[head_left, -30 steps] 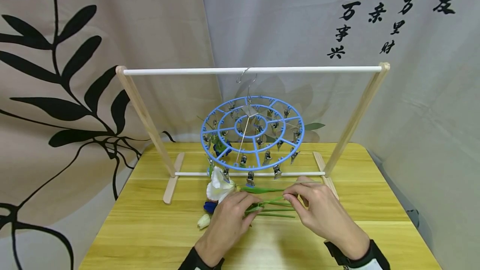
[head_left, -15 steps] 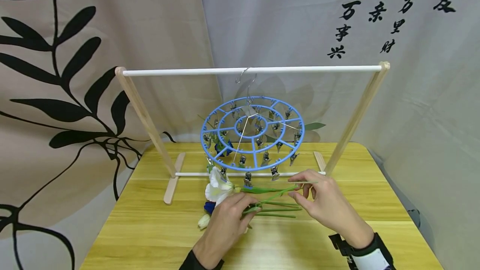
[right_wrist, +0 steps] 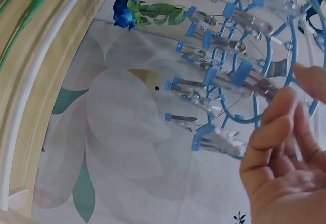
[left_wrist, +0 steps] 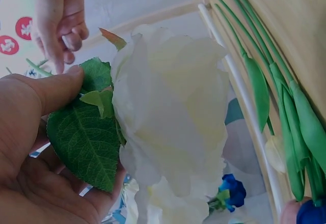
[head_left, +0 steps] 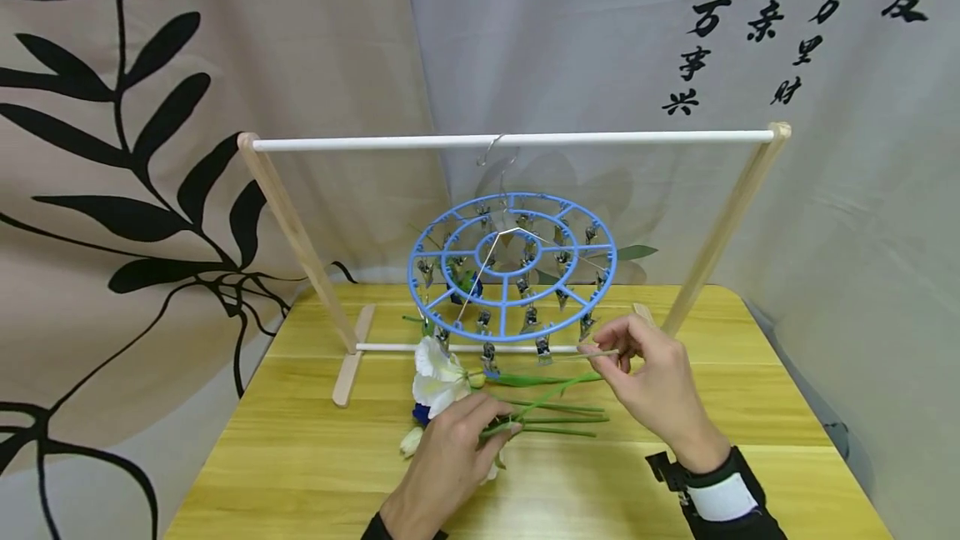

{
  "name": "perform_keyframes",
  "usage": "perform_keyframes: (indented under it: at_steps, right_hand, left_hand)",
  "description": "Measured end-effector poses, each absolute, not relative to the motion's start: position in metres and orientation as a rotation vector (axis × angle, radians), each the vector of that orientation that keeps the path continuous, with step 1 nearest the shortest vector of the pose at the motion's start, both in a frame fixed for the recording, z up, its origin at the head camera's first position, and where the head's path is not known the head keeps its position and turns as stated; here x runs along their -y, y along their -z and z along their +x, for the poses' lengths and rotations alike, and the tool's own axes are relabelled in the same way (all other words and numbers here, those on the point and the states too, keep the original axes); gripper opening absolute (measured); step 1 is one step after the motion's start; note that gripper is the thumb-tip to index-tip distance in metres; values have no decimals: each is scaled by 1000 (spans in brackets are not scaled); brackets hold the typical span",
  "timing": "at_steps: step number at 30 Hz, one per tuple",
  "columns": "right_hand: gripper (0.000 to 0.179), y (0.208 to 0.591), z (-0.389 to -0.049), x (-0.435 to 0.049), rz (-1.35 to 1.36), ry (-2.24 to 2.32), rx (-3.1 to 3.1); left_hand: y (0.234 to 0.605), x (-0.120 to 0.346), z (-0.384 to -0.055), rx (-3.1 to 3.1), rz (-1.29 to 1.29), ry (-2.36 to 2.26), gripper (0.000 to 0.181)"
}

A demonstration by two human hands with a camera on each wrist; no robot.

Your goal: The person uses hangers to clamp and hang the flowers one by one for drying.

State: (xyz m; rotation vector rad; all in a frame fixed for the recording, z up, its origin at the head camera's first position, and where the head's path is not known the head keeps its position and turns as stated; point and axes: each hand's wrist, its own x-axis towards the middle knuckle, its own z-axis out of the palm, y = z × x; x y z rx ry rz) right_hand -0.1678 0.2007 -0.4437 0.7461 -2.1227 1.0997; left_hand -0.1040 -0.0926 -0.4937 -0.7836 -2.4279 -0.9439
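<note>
My left hand (head_left: 450, 457) grips a white rose (left_wrist: 168, 107) by its leafy stem, the thumb lying on a green leaf (left_wrist: 81, 142). Its stem runs to the right over several other stems (head_left: 562, 419) on the table. My right hand (head_left: 648, 373) is raised beside the lower right of the blue round clip hanger (head_left: 512, 339), fingers loosely bent. In the right wrist view, its thumb and index finger come close to a metal clip (right_wrist: 216, 84) with blue tips; contact is unclear, and I see nothing held. A white bloom (head_left: 437, 377) shows just beyond my left hand.
The hanger hangs from the white top rod (head_left: 375, 142) of a wooden stand (head_left: 723, 227). A blue rose (right_wrist: 125, 12) hangs at its back. A lower white bar (head_left: 390, 347) crosses above the wooden table (head_left: 247, 473). A white bud (head_left: 411, 442) lies left of my left hand.
My right hand has left the stem ends and moved up toward the hanger's clips. The hanger has turned slightly. My left hand stays on the rose.
</note>
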Motion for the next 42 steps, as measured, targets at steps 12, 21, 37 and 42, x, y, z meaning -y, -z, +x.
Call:
perform_keyframes:
  at_steps: [12, 21, 37, 42]
  right_hand:
    - [33, 444, -183, -208, 703, -1245, 2336]
    - [23, 435, -185, -202, 801, -1352, 2381]
    - [16, 426, -179, -187, 861, -1458, 2390]
    - [15, 425, -177, -182, 853, -1457, 2410]
  left_hand:
    - [495, 95, -101, 2445, -800, 969, 24]
    - [495, 97, -103, 2503, -744, 855, 22]
    - [493, 97, -105, 2558, -678, 788, 17]
    - [492, 95, -110, 2540, -680, 809, 19]
